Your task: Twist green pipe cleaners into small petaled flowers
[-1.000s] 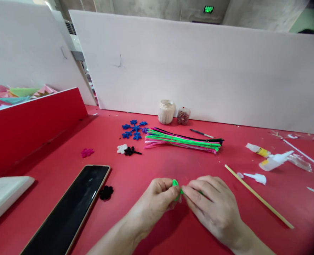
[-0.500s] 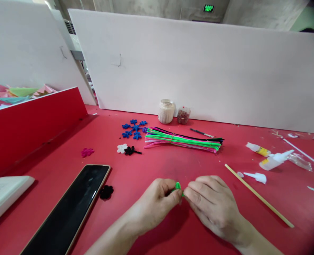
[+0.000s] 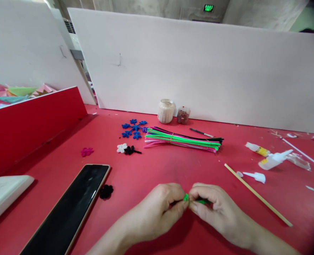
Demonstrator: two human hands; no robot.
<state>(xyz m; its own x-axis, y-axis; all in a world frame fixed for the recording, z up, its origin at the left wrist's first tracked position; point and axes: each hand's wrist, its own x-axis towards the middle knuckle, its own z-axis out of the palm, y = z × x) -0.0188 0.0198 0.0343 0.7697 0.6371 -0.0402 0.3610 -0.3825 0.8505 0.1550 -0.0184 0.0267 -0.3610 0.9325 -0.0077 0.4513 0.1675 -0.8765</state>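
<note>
A bright green pipe cleaner (image 3: 186,197) is pinched between both hands, low in the middle of the view. My left hand (image 3: 160,209) is closed, thumb and forefinger gripping a small bunched bit of it. My right hand (image 3: 219,214) is closed on its other part, and green shows inside the curled fingers. The fingertips of the two hands meet, and most of the green piece is hidden by them. Beyond the hands lies a banded bundle of pipe cleaners (image 3: 184,139) in green, pink, black and white.
Left of the bundle lie a blue snowflake shape (image 3: 135,128), a white flower (image 3: 121,148) and a black flower (image 3: 131,150). A phone (image 3: 69,205) rests at left. To the right are a wooden stick (image 3: 257,194) and a glue bottle (image 3: 273,160). Jars (image 3: 166,111) stand behind.
Both hands have shifted slightly right and down. My right hand has turned so its thumb shows, and green is now visible inside its fingers.
</note>
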